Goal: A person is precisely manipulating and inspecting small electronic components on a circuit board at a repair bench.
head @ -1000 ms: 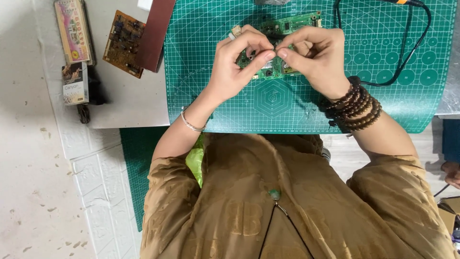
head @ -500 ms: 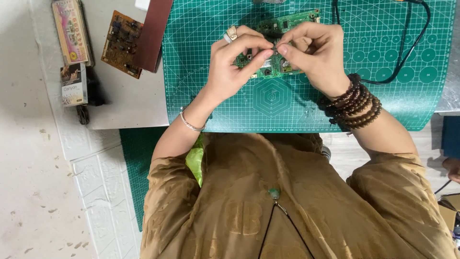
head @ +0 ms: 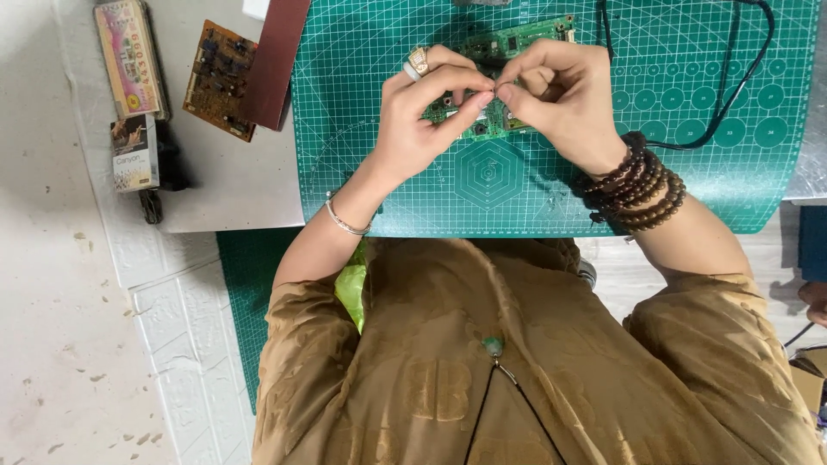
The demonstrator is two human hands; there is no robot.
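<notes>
My left hand [head: 426, 112] and my right hand [head: 560, 99] meet fingertip to fingertip above a green circuit board [head: 482, 120] lying on the green cutting mat [head: 689, 181]. Both pinch something very small between thumb and forefinger; what it is cannot be made out. A ring sits on a left finger and a thin bangle on the left wrist. Dark bead bracelets wrap the right wrist. A second green circuit board [head: 521, 39] lies just beyond the hands.
A black cable [head: 732, 77] loops over the mat's right side. Left of the mat lie a brown circuit board [head: 220, 77], a dark red flat piece [head: 276, 60], a long printed box [head: 129, 56] and a small box [head: 135, 153]. The table edge runs just below the mat.
The hands stay together over the board; the fingertips have shifted slightly and pinch closer. Nothing else has moved.
</notes>
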